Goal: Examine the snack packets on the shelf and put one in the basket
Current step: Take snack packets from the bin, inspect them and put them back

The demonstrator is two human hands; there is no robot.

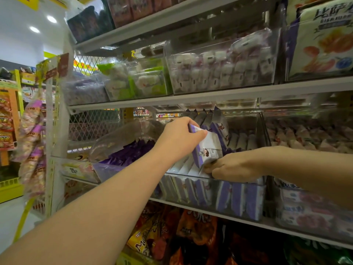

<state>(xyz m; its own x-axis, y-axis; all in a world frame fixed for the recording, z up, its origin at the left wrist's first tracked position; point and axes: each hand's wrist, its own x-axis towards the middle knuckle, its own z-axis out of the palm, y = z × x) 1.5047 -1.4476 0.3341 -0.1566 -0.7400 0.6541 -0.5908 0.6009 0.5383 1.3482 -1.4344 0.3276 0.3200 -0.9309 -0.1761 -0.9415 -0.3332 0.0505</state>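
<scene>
You are reaching with both hands into the middle tier of the shelf (210,97). Your left hand (179,136) is pinching the top edge of a purple-and-white snack packet (207,150) between thumb and fingers, holding it tilted, its top leaning toward 11 o'clock. The packet is sitting half raised above the clear plastic bin (254,203), its lower end down among the row of matching packets (238,197) that are standing upright in that bin.

Your right hand (235,167) is lying at the packet's 4 o'clock, knuckles up, its fingers curled down over the bin's front rim. They are touching the packet's lower corner and the tops of the packets beside it. Whether they are gripping anything, you cannot tell from here.

At the bin's 9 o'clock, a second clear bin is holding dark purple packets (131,152). At 12 o'clock, one tier up, another bin is carrying white wrapped sweets (219,71), with green-and-white packs (137,81) at their 9 o'clock. At 6 o'clock, below the bin, orange and red snack bags (191,226) are crowding the lower tier. At the far 9 o'clock edge, pink and purple packets (32,140) are hanging in a strip.
</scene>
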